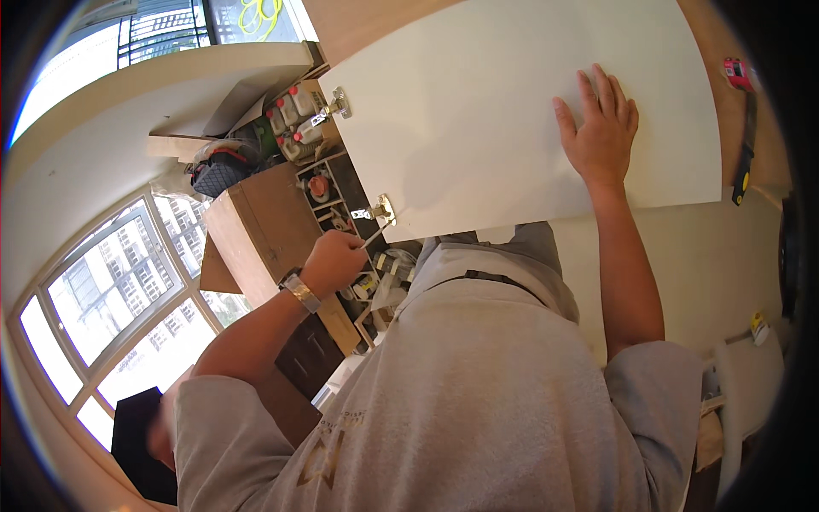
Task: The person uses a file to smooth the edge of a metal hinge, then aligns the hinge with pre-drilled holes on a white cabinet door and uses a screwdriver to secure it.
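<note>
A white board [512,128] lies in front of me, with two metal hinges on its left edge, a far hinge [339,104] and a near hinge [386,210]. My left hand [334,263], with a watch [302,293] on its wrist, is closed round a thin pale stick-like tool [375,235]. The tool's tip is at the near hinge; its exact kind is too small to tell. My right hand [601,132] rests flat on the board's right half, fingers spread and nothing in it.
Past the board's right edge lie a black-and-yellow handled tool [744,162] and a small red object [739,74]. Left of the board are red-capped bottles [294,107], a wooden box [264,218] and a cluttered compartment rack [328,192]. A pale chair [751,375] stands at lower right.
</note>
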`<state>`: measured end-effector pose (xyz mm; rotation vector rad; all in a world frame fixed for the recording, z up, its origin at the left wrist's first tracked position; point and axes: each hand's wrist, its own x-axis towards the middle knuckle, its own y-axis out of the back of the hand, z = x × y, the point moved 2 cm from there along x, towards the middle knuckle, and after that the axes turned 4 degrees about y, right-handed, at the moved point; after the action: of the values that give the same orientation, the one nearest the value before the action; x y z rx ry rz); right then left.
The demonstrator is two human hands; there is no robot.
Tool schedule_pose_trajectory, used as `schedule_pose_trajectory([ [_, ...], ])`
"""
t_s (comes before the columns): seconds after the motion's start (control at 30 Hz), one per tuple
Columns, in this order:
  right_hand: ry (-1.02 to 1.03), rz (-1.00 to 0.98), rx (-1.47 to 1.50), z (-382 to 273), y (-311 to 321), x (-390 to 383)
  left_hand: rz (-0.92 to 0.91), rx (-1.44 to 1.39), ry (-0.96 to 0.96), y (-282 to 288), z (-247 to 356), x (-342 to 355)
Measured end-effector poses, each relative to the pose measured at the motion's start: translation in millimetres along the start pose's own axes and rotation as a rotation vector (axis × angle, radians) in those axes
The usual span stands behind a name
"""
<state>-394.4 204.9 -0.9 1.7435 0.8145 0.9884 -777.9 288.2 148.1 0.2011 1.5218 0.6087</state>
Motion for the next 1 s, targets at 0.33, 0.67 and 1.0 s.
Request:
schedule_pose_trajectory([
  [0.33,0.022,0.012,-0.022,0.2,0.3,-0.9,0.086,0.899,-0.307,-14.8,6.5,-15.2],
  [0.67,-0.004,0.011,0.054,5.8,-2.6,-6.8,0.145,0.538,-0.436,3.3,9.4,-10.1],
  [1.0,-0.006,-0.020,0.039,0.2,2.2,0.2,-0.066,0.318,-0.042,-2.0,8.7,-3.7],
])
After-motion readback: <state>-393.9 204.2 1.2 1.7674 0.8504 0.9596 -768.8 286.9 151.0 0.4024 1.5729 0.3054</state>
